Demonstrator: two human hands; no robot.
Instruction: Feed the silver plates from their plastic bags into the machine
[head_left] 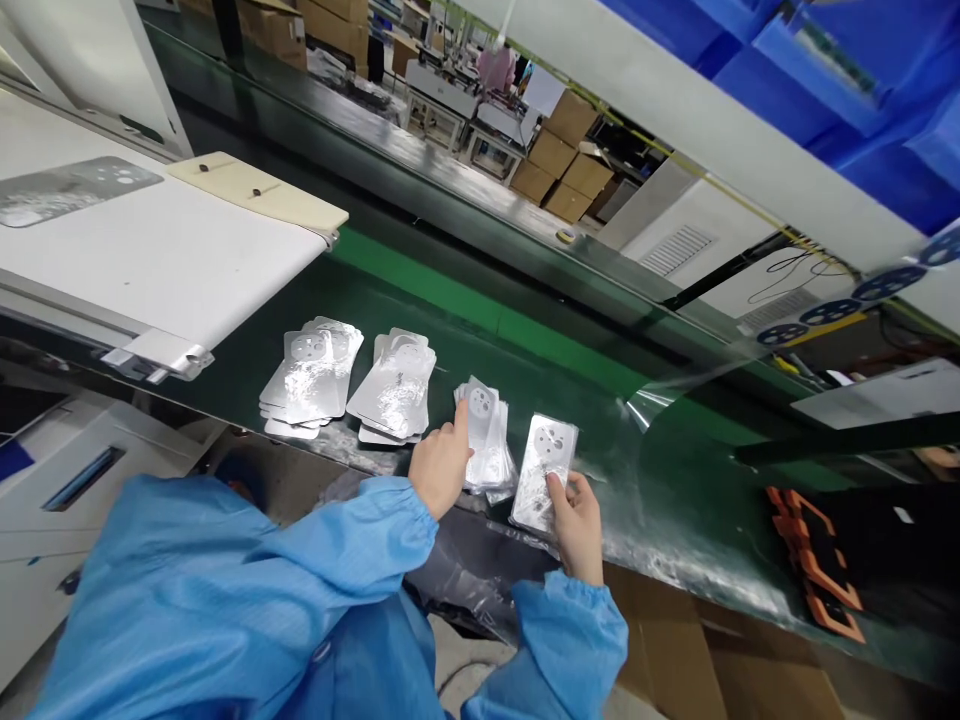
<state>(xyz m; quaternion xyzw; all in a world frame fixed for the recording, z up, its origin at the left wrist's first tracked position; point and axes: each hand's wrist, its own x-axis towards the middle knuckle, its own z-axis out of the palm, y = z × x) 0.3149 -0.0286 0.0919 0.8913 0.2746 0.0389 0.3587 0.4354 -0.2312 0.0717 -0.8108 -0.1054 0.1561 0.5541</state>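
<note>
Right hand (576,520): pinching a silvery plate (541,472) by its near edge
Plate: long axis pointing away across the conveyor belt (600,470)
Left hand (439,468): forefinger extended onto a plate stack (486,440), not gripping

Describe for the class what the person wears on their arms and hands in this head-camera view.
The left sleeve and right sleeve are light blue, thin, smooth work-coat fabric, gathered into elastic cuffs at the wrists. The left hand and right hand are bare, with no gloves.

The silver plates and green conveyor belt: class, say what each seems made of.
The plates look like thin sheet metal, perhaps aluminium, bright and silvery with mirror-like glare. The belt looks like glossy rubber or PVC, from its smooth sheen.
</note>
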